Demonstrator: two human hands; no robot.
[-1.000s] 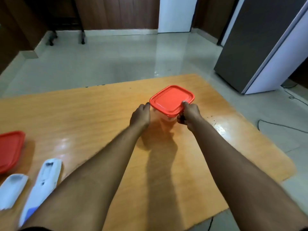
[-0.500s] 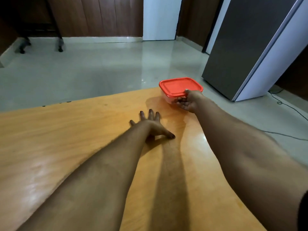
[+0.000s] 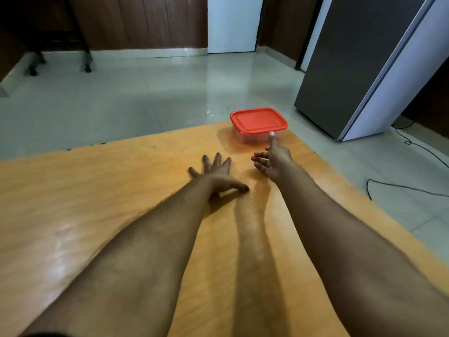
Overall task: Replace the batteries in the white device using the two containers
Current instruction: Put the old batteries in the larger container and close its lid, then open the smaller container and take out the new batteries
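Note:
A clear container with a red lid [image 3: 258, 120] stands closed at the far right corner of the wooden table [image 3: 97, 203]. My right hand [image 3: 273, 159] hovers just in front of it, fingers spread and thumb raised toward the lid's near edge, holding nothing. My left hand [image 3: 216, 175] lies flat on the table, palm down, fingers apart, a little to the left of the right hand. The white device and the second container are out of view.
The table's far edge and right edge run close to the container. Beyond lie a shiny tiled floor, a dark cabinet with a pale side [image 3: 364, 69] at the right, and a black cable [image 3: 401, 188] on the floor.
The container went from mid-table, held between both hands, to the far right corner. My left hand dropped flat on the table, and my right hand has let go and drawn back.

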